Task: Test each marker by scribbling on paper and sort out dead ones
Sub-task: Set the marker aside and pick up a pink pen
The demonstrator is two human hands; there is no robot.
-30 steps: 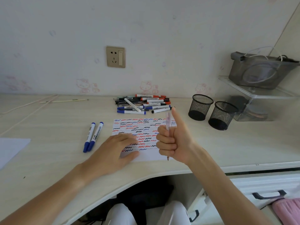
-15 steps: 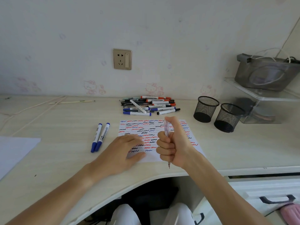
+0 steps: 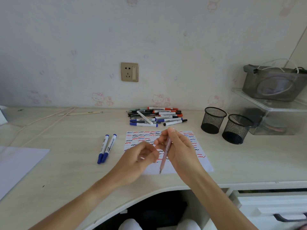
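My right hand [image 3: 180, 150] grips a slim pink pen [image 3: 165, 155], held nearly upright with its tip down just above the paper's near edge. My left hand [image 3: 141, 156] hovers beside it over the paper, fingers curled close to the pen, and something small and pale shows between them; I cannot tell what it is. The white paper [image 3: 201, 161] carries rows of red, blue and black squiggles. A pile of markers [image 3: 156, 116] lies behind the paper. Two blue-capped markers [image 3: 106, 147] lie side by side to the left.
Two black mesh pen cups [image 3: 213, 120] [image 3: 236, 128] stand at the right. Behind them a clear shelf [image 3: 272, 105] holds a grey bag. Another white sheet [image 3: 18, 163] lies at the far left. The desk's front edge curves inward toward me, with drawers at lower right.
My left hand has lifted off the paper and come up next to the pen. My right hand has loosened from a fist with thumb up into a finger grip on the pen.
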